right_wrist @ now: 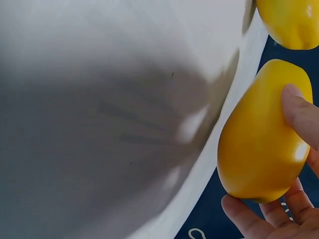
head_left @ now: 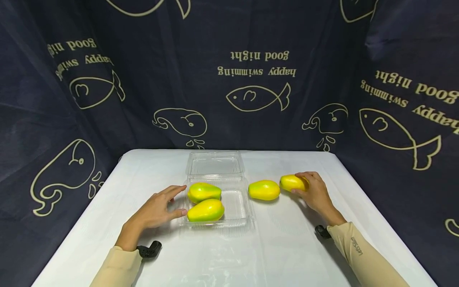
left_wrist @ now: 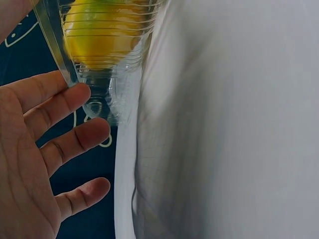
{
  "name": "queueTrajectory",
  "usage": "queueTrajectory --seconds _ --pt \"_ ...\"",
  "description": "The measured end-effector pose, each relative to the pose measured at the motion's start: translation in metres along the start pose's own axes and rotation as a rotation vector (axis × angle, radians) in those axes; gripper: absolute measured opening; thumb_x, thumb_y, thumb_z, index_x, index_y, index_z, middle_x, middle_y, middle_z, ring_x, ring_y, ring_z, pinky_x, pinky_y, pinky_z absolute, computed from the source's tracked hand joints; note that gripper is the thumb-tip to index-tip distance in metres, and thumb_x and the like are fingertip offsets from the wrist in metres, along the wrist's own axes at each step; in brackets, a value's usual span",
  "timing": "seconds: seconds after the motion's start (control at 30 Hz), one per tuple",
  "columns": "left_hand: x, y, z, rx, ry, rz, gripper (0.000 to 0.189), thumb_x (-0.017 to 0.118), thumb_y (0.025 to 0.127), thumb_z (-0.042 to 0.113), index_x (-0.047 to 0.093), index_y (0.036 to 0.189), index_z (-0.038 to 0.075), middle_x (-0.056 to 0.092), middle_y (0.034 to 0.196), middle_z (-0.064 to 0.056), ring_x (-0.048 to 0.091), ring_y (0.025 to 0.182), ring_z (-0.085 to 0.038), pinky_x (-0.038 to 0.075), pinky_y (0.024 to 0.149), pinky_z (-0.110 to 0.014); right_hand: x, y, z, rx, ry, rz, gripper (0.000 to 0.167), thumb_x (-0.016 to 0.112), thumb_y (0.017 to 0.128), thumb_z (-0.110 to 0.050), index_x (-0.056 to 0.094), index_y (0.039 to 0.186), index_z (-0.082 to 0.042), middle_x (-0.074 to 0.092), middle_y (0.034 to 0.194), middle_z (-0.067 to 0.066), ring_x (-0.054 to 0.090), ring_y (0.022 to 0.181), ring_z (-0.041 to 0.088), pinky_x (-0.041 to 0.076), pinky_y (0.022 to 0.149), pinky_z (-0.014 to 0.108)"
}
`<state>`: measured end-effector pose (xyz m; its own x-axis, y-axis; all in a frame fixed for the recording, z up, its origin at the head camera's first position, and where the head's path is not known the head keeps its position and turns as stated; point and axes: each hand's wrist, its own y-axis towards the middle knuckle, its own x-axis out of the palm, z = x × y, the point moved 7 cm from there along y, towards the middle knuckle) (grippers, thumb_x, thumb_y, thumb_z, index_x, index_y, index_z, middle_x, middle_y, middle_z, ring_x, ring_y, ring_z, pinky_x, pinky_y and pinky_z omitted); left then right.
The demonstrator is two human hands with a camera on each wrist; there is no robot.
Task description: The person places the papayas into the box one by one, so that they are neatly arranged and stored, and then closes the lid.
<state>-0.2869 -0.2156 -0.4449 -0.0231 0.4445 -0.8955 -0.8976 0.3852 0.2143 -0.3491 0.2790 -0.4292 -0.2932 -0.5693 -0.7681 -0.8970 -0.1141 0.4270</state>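
My right hand (head_left: 317, 193) grips a yellow papaya (right_wrist: 264, 134), its thumb on one side and fingertips round the end in the right wrist view. Just left of it in the head view lies another yellow papaya (head_left: 264, 190). Two yellow-green papayas, one farther back (head_left: 203, 193) and one in front (head_left: 206, 210), lie side by side in the left part of a clear plastic container (head_left: 248, 213). At the container's left wall is my left hand (head_left: 155, 209), fingers spread and holding nothing. In the left wrist view its fingertips (left_wrist: 79, 92) overlap the container's edge.
The container's clear lid (head_left: 215, 164) is hinged back, lying behind the base. Everything stands on a white-covered table (head_left: 287, 251). A dark curtain (head_left: 258, 131) with fish prints hangs behind and along both sides. Each wrist carries a small black camera (head_left: 150, 250).
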Motion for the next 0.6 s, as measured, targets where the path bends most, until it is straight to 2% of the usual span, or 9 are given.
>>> queueTrajectory --seconds 0.13,0.4,0.6 --pt "-0.001 0.0 0.001 0.001 -0.002 -0.002 0.086 0.061 0.085 0.074 0.043 0.153 0.025 0.05 0.147 0.01 0.06 0.1 -0.013 0.045 0.092 -0.048 -0.003 0.0 -0.003 -0.015 0.006 0.032 0.054 0.088 0.076 -0.011 0.065 0.124 -0.002 0.056 0.121 0.023 0.053 0.114 0.04 0.039 0.099 0.058" --pt "-0.001 0.0 0.002 -0.006 -0.01 -0.006 0.086 0.062 0.084 0.073 0.044 0.153 0.024 0.051 0.147 0.008 0.061 0.1 -0.014 0.043 0.096 -0.056 -0.012 0.004 -0.02 -0.048 0.03 0.088 0.054 0.089 0.073 -0.008 0.066 0.121 -0.003 0.056 0.119 0.025 0.054 0.111 0.041 0.041 0.095 0.056" --pt "0.0 0.0 0.0 -0.006 -0.006 -0.005 0.084 0.062 0.085 0.072 0.042 0.154 0.028 0.05 0.148 0.009 0.061 0.1 -0.013 0.042 0.097 -0.055 -0.012 0.009 -0.03 -0.037 0.036 0.123 0.053 0.089 0.074 -0.008 0.066 0.122 -0.003 0.056 0.119 0.024 0.053 0.112 0.04 0.039 0.095 0.052"
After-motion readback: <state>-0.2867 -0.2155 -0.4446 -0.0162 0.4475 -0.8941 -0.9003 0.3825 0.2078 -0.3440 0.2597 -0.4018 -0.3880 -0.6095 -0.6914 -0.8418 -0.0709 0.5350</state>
